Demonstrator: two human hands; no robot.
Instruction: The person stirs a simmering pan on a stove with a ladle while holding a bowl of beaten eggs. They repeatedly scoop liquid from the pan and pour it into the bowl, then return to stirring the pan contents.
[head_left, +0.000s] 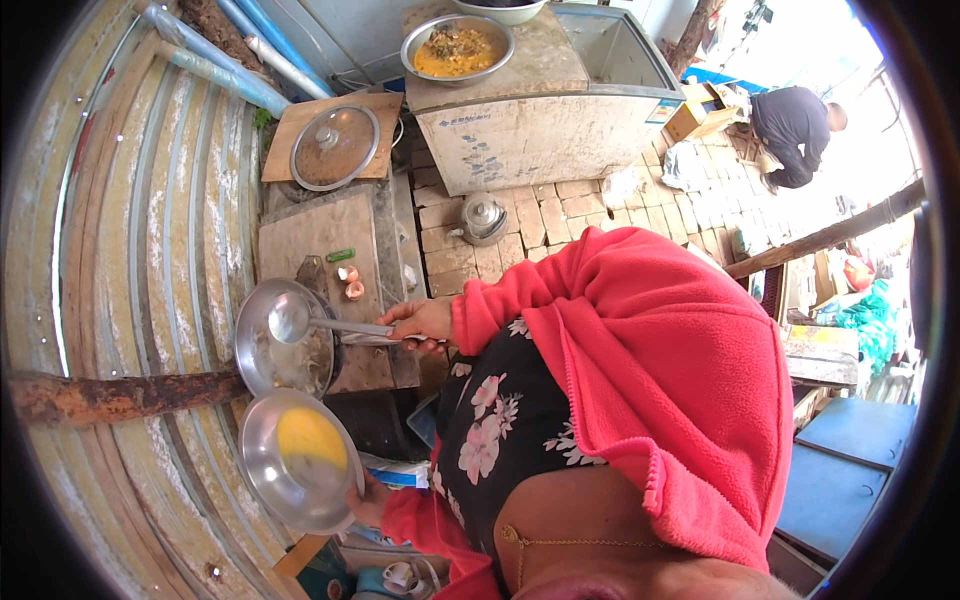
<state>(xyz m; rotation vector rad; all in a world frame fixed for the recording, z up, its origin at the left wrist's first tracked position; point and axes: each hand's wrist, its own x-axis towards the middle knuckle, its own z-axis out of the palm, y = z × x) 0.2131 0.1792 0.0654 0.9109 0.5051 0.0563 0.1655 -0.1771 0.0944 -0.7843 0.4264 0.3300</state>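
Note:
My right hand (421, 325) is closed around the handle of a metal ladle (288, 318), and the handle of a metal wok (304, 375) runs into the same grip. The ladle's bowl is over the wok, whose bottom has a wet, pale residue. My left hand (367, 501) grips the rim of a metal bowl (262, 480) holding yellow liquid that looks like beaten egg. This bowl is beside the wok, overlapping its near edge in view. Cracked eggshells (353, 290) and a small green object (340, 255) lie on the worktop (315, 225) beyond the wok.
A glass lid (334, 147) rests on a wooden board. A basin of orange-yellow food (457, 49) stands on a chest freezer (540, 139). A metal kettle (482, 220) is on the brick floor. A wooden pole (127, 397) reaches the wok's side. Another person (795, 131) bends over farther off.

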